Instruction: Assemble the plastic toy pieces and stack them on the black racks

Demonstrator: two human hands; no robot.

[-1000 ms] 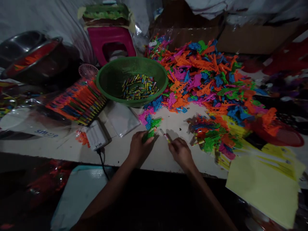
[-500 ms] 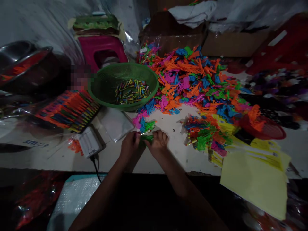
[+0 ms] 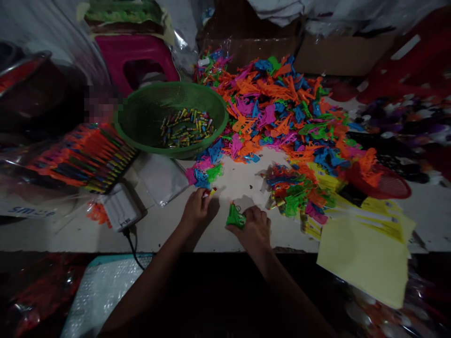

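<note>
"What's changed?"
"The hands, together half a second ago, are apart. The left hand (image 3: 195, 207) pinches one small red-and-yellow piece (image 3: 212, 191); the right hand (image 3: 256, 228), to its right, grips one green plastic piece (image 3: 234, 216) at the table's (image 3: 239, 176) near side."
"Baskets?"
"Two: green basket (image 3: 172, 151) far left, red basket (image 3: 393, 184) right."

green piece (image 3: 234, 217), apparently partly hidden
</note>
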